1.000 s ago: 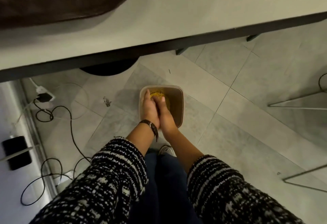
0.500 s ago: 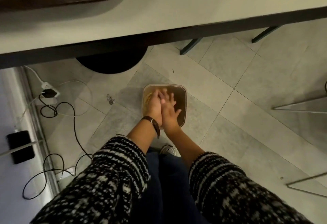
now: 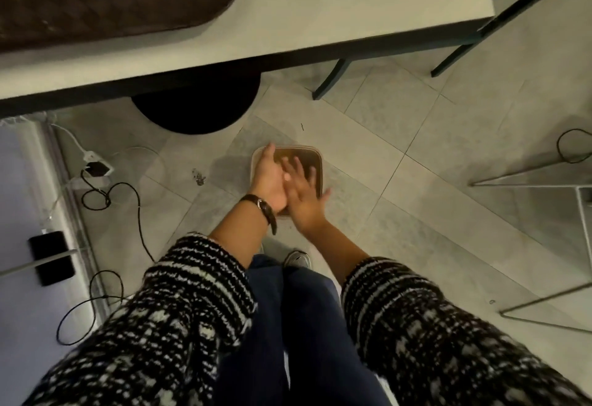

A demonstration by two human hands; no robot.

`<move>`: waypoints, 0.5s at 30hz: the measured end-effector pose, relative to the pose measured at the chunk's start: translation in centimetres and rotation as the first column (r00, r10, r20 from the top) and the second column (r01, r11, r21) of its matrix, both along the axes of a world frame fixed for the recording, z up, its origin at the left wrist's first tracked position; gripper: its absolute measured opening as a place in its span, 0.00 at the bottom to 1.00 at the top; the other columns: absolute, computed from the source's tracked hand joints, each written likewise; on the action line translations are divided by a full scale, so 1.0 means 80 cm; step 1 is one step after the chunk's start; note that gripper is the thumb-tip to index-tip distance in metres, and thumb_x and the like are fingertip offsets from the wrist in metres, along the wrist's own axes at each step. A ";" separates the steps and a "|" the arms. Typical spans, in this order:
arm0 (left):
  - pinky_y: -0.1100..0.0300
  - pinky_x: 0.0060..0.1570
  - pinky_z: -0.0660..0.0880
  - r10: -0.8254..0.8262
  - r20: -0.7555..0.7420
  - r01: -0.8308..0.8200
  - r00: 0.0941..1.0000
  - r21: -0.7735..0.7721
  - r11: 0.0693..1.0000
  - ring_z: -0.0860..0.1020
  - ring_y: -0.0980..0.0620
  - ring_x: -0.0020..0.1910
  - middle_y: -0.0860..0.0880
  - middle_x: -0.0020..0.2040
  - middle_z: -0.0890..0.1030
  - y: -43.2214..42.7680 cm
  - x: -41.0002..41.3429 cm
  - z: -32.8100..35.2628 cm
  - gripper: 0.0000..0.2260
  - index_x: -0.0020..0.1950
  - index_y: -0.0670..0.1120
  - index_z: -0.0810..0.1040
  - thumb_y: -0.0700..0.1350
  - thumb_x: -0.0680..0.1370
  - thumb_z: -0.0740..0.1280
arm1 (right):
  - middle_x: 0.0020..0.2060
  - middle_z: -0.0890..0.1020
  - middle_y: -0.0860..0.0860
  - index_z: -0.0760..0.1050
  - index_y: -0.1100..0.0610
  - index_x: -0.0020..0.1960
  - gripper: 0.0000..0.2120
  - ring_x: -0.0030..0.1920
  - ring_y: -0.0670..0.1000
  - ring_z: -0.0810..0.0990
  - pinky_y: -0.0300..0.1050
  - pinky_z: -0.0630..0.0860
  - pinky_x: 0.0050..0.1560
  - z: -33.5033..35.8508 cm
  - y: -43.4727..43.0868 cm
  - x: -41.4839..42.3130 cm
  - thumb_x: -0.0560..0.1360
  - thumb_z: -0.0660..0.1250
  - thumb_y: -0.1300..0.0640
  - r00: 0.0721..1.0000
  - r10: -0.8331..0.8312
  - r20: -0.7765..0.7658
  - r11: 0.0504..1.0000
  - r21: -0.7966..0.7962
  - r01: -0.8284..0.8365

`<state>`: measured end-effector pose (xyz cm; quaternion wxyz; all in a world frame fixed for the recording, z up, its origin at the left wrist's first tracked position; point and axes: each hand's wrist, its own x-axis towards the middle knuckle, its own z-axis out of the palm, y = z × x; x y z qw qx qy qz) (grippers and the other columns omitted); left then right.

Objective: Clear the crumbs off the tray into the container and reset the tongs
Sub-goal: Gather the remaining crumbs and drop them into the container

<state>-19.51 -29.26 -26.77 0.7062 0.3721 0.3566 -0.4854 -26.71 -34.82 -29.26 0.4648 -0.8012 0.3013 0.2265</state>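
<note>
Over the brown container on the floor, left hand and right hand touch, fingers spread, holding nothing.

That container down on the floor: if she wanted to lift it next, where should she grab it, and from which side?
Probably by the rim. The container sits flat on the floor tiles, squarish with rounded corners and open on top. Its far and right edges are bare, while the left hand and right hand hover over the near part. Reaching down from above, one hand on each side edge, should keep it level.
</note>
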 end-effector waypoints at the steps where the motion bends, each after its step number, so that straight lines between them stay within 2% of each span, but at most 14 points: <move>1: 0.44 0.65 0.62 0.011 0.035 -0.012 0.999 0.017 1.000 0.63 0.44 0.71 0.45 0.73 0.63 -0.004 0.001 0.021 0.27 0.73 0.50 0.61 0.61 0.79 0.47 | 0.77 0.46 0.46 0.49 0.43 0.76 0.23 0.77 0.54 0.40 0.68 0.32 0.69 0.000 -0.011 -0.005 0.81 0.43 0.45 0.992 -0.011 -0.123 1.000 -0.026 0.008; 2: 0.44 0.70 0.55 -0.008 0.112 -0.001 0.994 0.078 0.997 0.59 0.45 0.73 0.46 0.75 0.61 -0.007 0.000 0.041 0.26 0.73 0.50 0.60 0.60 0.79 0.47 | 0.77 0.46 0.47 0.49 0.44 0.76 0.23 0.77 0.55 0.42 0.70 0.35 0.69 0.007 -0.021 -0.008 0.81 0.44 0.44 0.974 -0.042 -0.224 0.999 -0.028 0.037; 3: 0.44 0.72 0.51 -0.048 0.193 0.019 0.980 0.146 0.989 0.58 0.47 0.74 0.47 0.75 0.60 -0.008 -0.005 0.060 0.25 0.74 0.50 0.60 0.58 0.80 0.47 | 0.77 0.49 0.48 0.51 0.45 0.76 0.24 0.77 0.55 0.45 0.70 0.38 0.70 0.019 -0.026 -0.012 0.81 0.44 0.44 0.964 -0.080 -0.255 0.997 -0.013 0.079; 5: 0.42 0.73 0.51 -0.216 0.293 0.139 0.931 0.264 0.954 0.60 0.48 0.73 0.49 0.75 0.62 -0.001 -0.018 0.105 0.23 0.73 0.50 0.62 0.57 0.80 0.52 | 0.76 0.58 0.51 0.57 0.48 0.75 0.25 0.76 0.55 0.54 0.67 0.46 0.72 0.056 -0.022 -0.016 0.80 0.47 0.42 0.970 -0.160 -0.182 0.982 0.074 0.176; 7: 0.42 0.71 0.58 -0.366 0.292 0.273 0.883 0.315 0.909 0.66 0.47 0.69 0.48 0.72 0.66 0.015 -0.036 0.150 0.22 0.71 0.51 0.66 0.57 0.78 0.57 | 0.72 0.66 0.52 0.60 0.51 0.74 0.27 0.72 0.53 0.63 0.54 0.55 0.74 0.122 -0.012 -0.021 0.79 0.49 0.40 0.966 -0.235 -0.106 0.952 0.176 0.250; 9: 0.46 0.69 0.63 -0.417 0.306 0.324 0.856 0.311 0.894 0.70 0.48 0.66 0.48 0.69 0.70 0.034 -0.052 0.198 0.20 0.68 0.51 0.70 0.56 0.78 0.59 | 0.65 0.71 0.50 0.61 0.55 0.73 0.24 0.67 0.50 0.69 0.36 0.62 0.66 0.191 -0.005 -0.035 0.81 0.51 0.46 0.966 -0.249 -0.066 0.929 0.265 0.258; 11: 0.54 0.64 0.67 -0.436 0.367 0.330 0.822 0.317 0.889 0.72 0.50 0.63 0.48 0.66 0.73 0.052 -0.060 0.258 0.17 0.65 0.52 0.71 0.55 0.79 0.57 | 0.65 0.73 0.53 0.64 0.57 0.71 0.22 0.65 0.52 0.72 0.39 0.66 0.63 0.257 -0.006 -0.048 0.81 0.52 0.48 0.974 -0.225 0.019 0.935 0.287 0.210; 13: 0.60 0.53 0.69 -0.472 0.446 0.339 0.760 0.346 0.875 0.71 0.52 0.62 0.50 0.65 0.72 0.069 -0.066 0.319 0.17 0.67 0.52 0.69 0.53 0.80 0.55 | 0.64 0.75 0.53 0.66 0.56 0.70 0.22 0.64 0.52 0.74 0.42 0.69 0.62 0.319 -0.003 -0.061 0.81 0.54 0.47 0.979 -0.177 0.102 0.951 0.275 0.144; 15: 0.63 0.50 0.68 -0.492 0.512 0.342 0.704 0.362 0.867 0.71 0.52 0.64 0.51 0.67 0.71 0.086 -0.075 0.368 0.18 0.70 0.53 0.67 0.52 0.80 0.54 | 0.64 0.74 0.51 0.66 0.54 0.70 0.22 0.63 0.50 0.74 0.40 0.71 0.60 0.368 0.003 -0.073 0.80 0.55 0.46 0.979 -0.139 0.148 0.956 0.278 0.094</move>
